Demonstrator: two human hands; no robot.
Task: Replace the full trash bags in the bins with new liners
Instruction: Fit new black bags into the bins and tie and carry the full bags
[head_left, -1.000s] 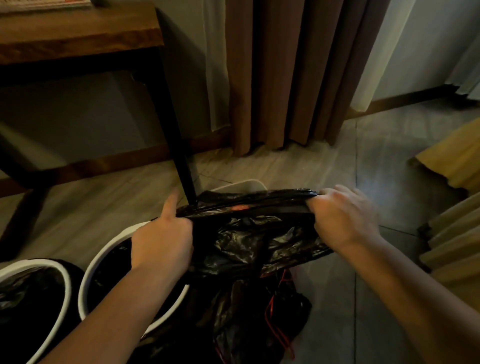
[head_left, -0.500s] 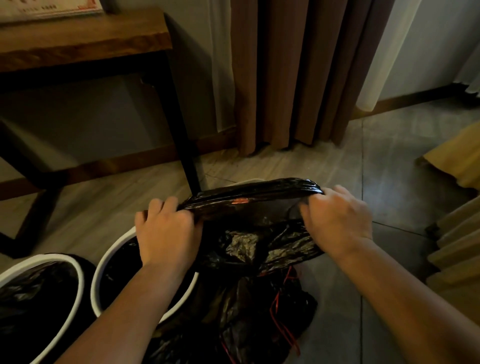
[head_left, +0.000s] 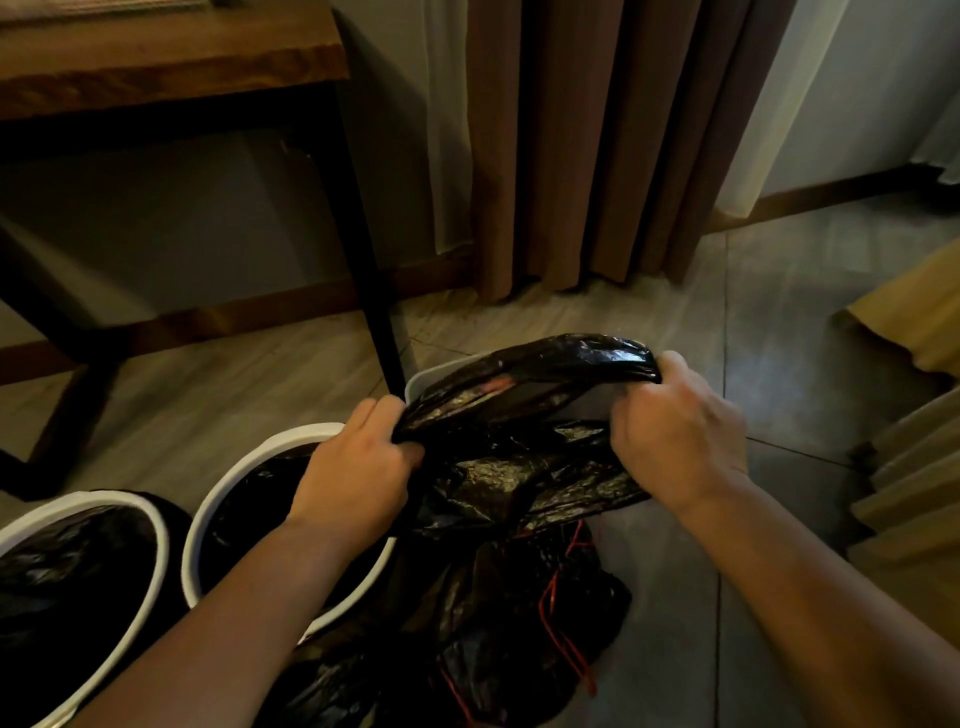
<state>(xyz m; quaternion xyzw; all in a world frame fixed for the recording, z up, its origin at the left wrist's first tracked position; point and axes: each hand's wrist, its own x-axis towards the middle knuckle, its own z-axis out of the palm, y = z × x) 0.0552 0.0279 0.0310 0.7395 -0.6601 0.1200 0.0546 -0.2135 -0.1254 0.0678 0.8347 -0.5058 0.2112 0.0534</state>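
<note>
My left hand (head_left: 358, 473) and right hand (head_left: 675, 441) each clamp curled fingers on the mouth of a black liner (head_left: 545, 364), stretched between them above a pale bin's rim (head_left: 431, 375), beside a lined white bin (head_left: 301, 434).

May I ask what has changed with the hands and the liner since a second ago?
The left hand, one finger raised before, now grips the black liner fully; the liner's mouth has opened, arching above the rear bin. The right hand keeps its grip; the two lined bins stayed.
</note>
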